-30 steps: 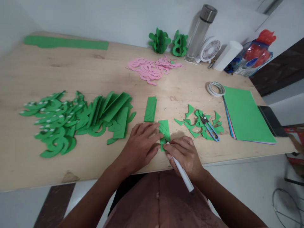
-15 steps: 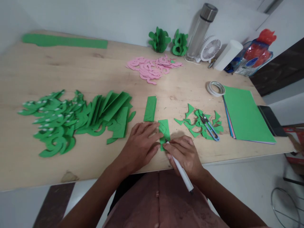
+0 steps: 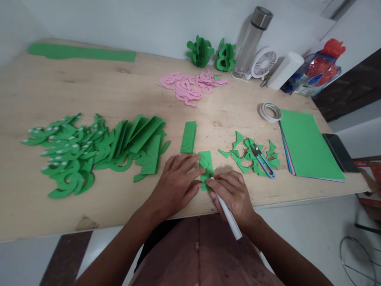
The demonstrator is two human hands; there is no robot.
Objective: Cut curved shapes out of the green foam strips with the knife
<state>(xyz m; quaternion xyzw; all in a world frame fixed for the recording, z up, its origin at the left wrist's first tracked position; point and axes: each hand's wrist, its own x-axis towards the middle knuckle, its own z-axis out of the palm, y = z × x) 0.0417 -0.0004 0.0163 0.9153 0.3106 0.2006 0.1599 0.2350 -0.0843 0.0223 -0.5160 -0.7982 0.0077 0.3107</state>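
A small green paper strip (image 3: 206, 159) lies near the table's front edge, with dark curved lines drawn on it. My left hand (image 3: 177, 183) rests flat over its left side, fingers spread and touching the paper. In my right hand (image 3: 232, 192) is a white pen (image 3: 228, 217), gripped near its tip, which meets the paper's right side. A folded green paper piece (image 3: 188, 137) with a pencilled-looking curve lies just beyond my left hand. Green offcuts (image 3: 238, 153) and blue thread snips (image 3: 263, 161) lie to the right of my right hand.
Cut green shapes (image 3: 71, 151) and folded green papers (image 3: 139, 135) lie left. Pink cutouts (image 3: 190, 88) are behind. A glass bottle (image 3: 250, 43), small fan (image 3: 264, 62), tape rolls (image 3: 270, 112), green sheets (image 3: 311, 145) and a dark phone-like slab (image 3: 340, 152) stand or lie right.
The pen tip has shifted very slightly on the paper strip. My left hand stays in place, and the other things lie as before.
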